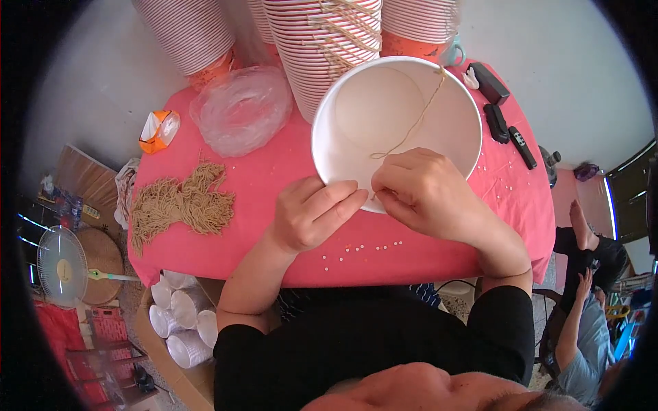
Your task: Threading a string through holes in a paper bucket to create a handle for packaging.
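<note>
A large white paper bucket [404, 103] is tilted toward me, its open mouth facing up. My left hand [312, 212] grips its near-left rim, fingertips over the edge. My right hand [425, 195] is closed in a pinch at the near rim, close to the left fingertips. A thin tan twine [428, 106] hangs from the far-right rim and runs inside the bucket down to my right hand, with a small loop beside the knuckles. The pinching fingertips partly hide what lies between them.
Tall bucket stacks [301, 55] stand behind, one with twine handles. On the pink tablecloth [274, 267] lie a twine bundle [185, 205], a clear plastic bag [243, 109], small white discs [356, 250] and a remote control [522, 147]. A carton of cups [181, 308] is at lower left; another person [582, 329] sits right.
</note>
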Motion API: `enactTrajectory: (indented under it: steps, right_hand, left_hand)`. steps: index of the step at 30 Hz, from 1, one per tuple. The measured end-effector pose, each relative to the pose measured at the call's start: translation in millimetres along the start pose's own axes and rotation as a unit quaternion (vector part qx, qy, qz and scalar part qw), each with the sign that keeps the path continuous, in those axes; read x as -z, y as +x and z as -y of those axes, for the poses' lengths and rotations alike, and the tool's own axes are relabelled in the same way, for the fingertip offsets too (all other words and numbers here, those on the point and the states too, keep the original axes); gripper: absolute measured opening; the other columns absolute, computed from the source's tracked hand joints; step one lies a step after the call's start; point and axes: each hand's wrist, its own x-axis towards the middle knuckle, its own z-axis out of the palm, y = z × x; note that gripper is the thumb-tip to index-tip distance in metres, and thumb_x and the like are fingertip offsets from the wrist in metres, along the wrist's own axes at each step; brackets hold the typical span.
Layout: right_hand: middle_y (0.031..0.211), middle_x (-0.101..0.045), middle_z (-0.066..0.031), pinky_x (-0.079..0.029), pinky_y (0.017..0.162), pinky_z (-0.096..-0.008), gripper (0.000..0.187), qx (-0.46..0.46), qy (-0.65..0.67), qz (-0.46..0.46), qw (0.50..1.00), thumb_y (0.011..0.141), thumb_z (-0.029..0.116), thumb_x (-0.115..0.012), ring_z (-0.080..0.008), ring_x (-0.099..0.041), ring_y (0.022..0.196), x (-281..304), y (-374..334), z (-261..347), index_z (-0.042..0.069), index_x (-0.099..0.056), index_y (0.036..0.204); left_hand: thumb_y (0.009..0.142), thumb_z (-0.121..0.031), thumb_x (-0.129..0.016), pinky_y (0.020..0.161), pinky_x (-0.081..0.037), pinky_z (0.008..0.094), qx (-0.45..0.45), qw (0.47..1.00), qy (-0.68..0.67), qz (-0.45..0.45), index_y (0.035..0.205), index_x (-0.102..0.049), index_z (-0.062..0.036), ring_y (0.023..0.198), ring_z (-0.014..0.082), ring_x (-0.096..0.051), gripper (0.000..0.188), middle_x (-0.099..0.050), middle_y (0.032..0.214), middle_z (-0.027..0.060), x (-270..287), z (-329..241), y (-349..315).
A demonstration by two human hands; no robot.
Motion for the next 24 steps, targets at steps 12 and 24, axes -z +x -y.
enactTrajectory:
  steps: [12,24]
  right_hand:
    - [0.071,-0.056,-0.0091,-0.047,0.066,-0.0413,0.012,0.004,-0.017,0.015,1.000,0.070,0.001,-0.066,-0.0312,-0.058,0.070,1.2,-0.9,0.1,0.004,-0.058,0.078]
    - [0.073,-0.057,-0.0090,-0.048,0.069,-0.0415,0.008,0.019,-0.035,0.040,0.998,0.076,0.007,-0.067,-0.0302,-0.061,0.072,0.2,-0.9,-3.3,0.005,-0.060,0.078]
  left_hand:
    - [0.065,-0.008,-0.069,0.051,-0.047,0.0264,0.009,1.000,-0.006,0.005,0.092,-0.071,-0.0056,0.064,0.0139,-0.058,0.027,-0.064,0.095,0.0021,-0.7,-0.1,-0.3]
    - [0.065,-0.006,-0.070,0.051,-0.048,0.0273,0.010,1.000,-0.016,0.000,0.090,-0.071,-0.0043,0.065,0.0149,-0.059,0.025,-0.064,0.093,0.0034,-1.8,0.1,3.3]
